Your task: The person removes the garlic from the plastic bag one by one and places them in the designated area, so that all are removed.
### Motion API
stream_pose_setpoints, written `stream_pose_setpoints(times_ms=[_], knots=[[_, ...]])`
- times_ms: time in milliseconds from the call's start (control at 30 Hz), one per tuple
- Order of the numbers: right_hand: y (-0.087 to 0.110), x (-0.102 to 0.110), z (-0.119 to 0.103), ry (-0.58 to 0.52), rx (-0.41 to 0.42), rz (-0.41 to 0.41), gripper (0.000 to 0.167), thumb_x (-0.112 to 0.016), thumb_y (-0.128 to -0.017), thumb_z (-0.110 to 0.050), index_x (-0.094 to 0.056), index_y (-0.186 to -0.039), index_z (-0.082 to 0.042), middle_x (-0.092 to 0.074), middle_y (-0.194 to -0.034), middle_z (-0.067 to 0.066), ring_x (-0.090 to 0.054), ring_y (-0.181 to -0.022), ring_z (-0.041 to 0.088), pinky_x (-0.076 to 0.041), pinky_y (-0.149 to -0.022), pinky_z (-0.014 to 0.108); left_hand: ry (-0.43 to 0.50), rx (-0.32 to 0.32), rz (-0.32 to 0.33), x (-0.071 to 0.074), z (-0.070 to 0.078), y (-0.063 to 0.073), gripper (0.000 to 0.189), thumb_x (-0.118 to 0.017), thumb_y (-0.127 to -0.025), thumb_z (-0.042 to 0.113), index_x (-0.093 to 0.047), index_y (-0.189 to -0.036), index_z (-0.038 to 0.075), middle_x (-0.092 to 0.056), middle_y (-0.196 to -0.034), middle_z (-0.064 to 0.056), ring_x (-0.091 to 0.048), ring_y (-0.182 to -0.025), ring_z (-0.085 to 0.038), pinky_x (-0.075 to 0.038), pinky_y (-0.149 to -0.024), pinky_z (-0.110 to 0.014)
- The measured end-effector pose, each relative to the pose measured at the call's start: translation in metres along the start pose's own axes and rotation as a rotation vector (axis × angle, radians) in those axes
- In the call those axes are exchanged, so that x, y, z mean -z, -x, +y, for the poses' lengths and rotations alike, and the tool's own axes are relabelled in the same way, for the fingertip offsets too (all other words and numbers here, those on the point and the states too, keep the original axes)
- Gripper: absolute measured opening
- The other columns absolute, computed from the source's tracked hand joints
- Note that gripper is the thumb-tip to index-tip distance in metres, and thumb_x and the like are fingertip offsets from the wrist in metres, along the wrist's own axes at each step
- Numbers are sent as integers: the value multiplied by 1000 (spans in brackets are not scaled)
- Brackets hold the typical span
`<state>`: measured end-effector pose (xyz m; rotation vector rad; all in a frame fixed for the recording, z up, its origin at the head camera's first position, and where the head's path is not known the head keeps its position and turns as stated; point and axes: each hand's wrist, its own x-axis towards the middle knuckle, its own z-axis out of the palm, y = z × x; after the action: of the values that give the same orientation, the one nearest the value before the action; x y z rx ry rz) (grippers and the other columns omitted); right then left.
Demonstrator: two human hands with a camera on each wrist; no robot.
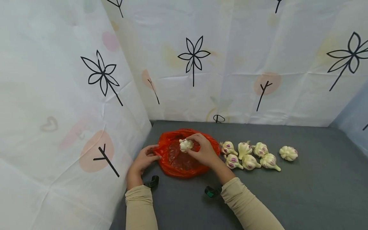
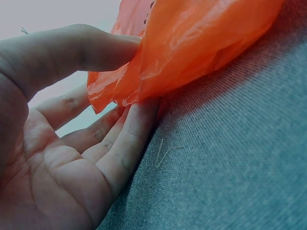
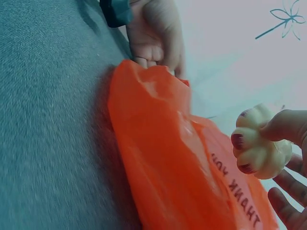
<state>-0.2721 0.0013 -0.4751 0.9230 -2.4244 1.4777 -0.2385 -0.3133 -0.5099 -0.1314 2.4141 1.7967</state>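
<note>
A red plastic bag (image 1: 184,172) stands with its mouth spread wide on the grey table. My left hand (image 1: 142,159) pinches the bag's left edge between thumb and fingers, as the red plastic (image 2: 192,52) in the left wrist view shows. Over the bag's opening, my right hand (image 1: 205,151) holds a garlic bulb (image 1: 185,145) between thumb and fingers. In the right wrist view that bulb (image 3: 259,143) is cream with purple patches, held above the bag (image 3: 153,134), which bears dark printed letters.
Several garlic bulbs (image 1: 250,162) lie in two rows just right of the bag. One more bulb (image 1: 288,153) sits apart farther right. A white patterned cloth (image 1: 230,64) hangs behind the table (image 1: 316,185) and along its left side. Each wrist wears a dark band.
</note>
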Motion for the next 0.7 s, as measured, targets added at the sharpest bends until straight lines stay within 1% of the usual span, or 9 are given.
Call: stream_pose_setpoints(times_ms=[100, 200, 367, 467, 600, 700], knots=[[4, 9, 1, 9, 17, 23, 40, -84, -93, -15, -70, -130, -14, -65, -128, 4, -63, -106, 19, -58, -94, 51, -5, -10, -6, 1, 1, 0, 64, -78, -97, 11, -52, -155, 10, -50, -159, -19, -62, -132, -31, -54, -96, -26], [8, 17, 1, 25, 23, 40, 41, -85, -92, -15, -70, -131, -14, -65, -128, 4, -62, -105, 19, -57, -94, 54, 4, -5, 1, 1, 0, 0, 63, -78, -96, 10, -54, -154, 10, -52, -158, -19, -63, -130, -29, -55, -94, -24], [16, 32, 2, 9, -13, 77, 41, -86, -90, -11, -72, -128, -13, -65, -128, 6, -64, -108, 22, -57, -95, 56, 7, -1, -5, -1, -2, -1, 64, -78, -95, 8, -53, -154, 9, -52, -158, -19, -64, -129, -27, -55, -93, -23], [21, 40, 3, -9, -28, 105, 41, -86, -89, -8, -72, -127, -12, -66, -128, 8, -65, -109, 24, -57, -95, 57, 9, -5, -6, -1, -2, -1, 64, -78, -95, 8, -53, -154, 9, -52, -158, -19, -65, -125, -24, -54, -92, -22], [26, 50, 4, -21, -16, 128, 42, -86, -89, -7, -72, -128, -10, -66, -129, 10, -65, -112, 27, -56, -96, 58, 3, -14, -6, 1, -1, -1, 64, -78, -96, 10, -53, -155, 9, -54, -156, -19, -66, -118, -18, -54, -91, -21], [31, 55, 4, -17, -5, 138, 41, -86, -90, -8, -71, -128, -9, -66, -129, 10, -65, -113, 26, -56, -96, 58, -6, -13, -9, 1, 0, 0, 64, -78, -97, 13, -52, -155, 10, -54, -155, -20, -66, -116, -16, -54, -92, -22]])
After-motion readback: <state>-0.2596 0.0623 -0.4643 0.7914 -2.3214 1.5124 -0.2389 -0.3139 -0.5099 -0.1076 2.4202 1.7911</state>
